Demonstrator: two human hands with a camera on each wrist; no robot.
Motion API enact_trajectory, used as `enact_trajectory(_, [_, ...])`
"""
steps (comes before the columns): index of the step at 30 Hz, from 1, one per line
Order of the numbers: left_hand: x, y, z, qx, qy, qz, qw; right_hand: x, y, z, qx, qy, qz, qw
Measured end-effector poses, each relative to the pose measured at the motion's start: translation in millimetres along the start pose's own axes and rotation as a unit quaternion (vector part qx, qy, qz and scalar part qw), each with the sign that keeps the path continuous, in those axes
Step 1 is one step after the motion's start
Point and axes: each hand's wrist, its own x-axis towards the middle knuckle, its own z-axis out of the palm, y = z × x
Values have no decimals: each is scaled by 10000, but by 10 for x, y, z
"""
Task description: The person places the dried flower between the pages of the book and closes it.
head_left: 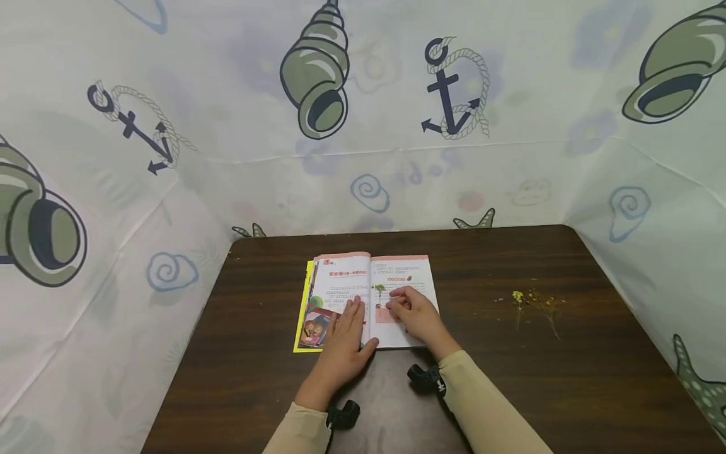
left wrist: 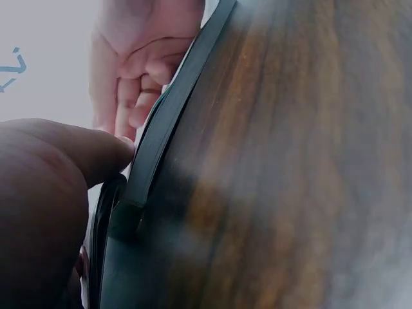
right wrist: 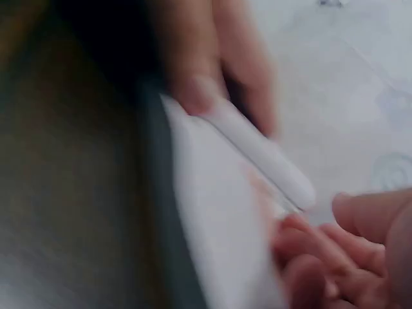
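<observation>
An open book (head_left: 400,337) lies on the table, with printed text and coloured pictures on its pages. My left hand (head_left: 343,343) rests on the left page, fingers extended, thumb spread toward the book's lower middle. Over the right page is my right hand (head_left: 416,315), its fingers loosely bent; in the right wrist view its thumb (right wrist: 367,215) stands apart from the fingers and nothing shows between them. By its fingertips is a small green plant shape (head_left: 379,288) with a thin stem; whether printed or lying on the page I cannot tell.
Right of the book, a small yellow flower sprig (head_left: 518,297) and a thin, brownish dried sprig (head_left: 547,306) lie on the dark wooden table (head_left: 482,391), with tiny bits scattered around. A patterned cloth (head_left: 391,75) hangs behind and at both sides.
</observation>
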Motion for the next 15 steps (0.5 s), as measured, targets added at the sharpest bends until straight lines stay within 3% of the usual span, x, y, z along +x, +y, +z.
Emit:
enact_trajectory(3, [-4, 9, 7, -81, 26, 54, 9999, 36, 55, -103, 152, -377, 278, 9988])
enact_trajectory(5, [-8, 13, 2, -84, 35, 44, 9999, 48, 76, -154, 16, -605, 250, 9979])
enact_trajectory(9, [-12, 18, -21, 15, -24, -13, 10000, 60, 61, -148, -1042, -818, -227, 9909])
enact_trajectory(15, [-19, 20, -27, 43, -20, 49, 10000, 24, -84, -3, -2356, -726, -605, 9672])
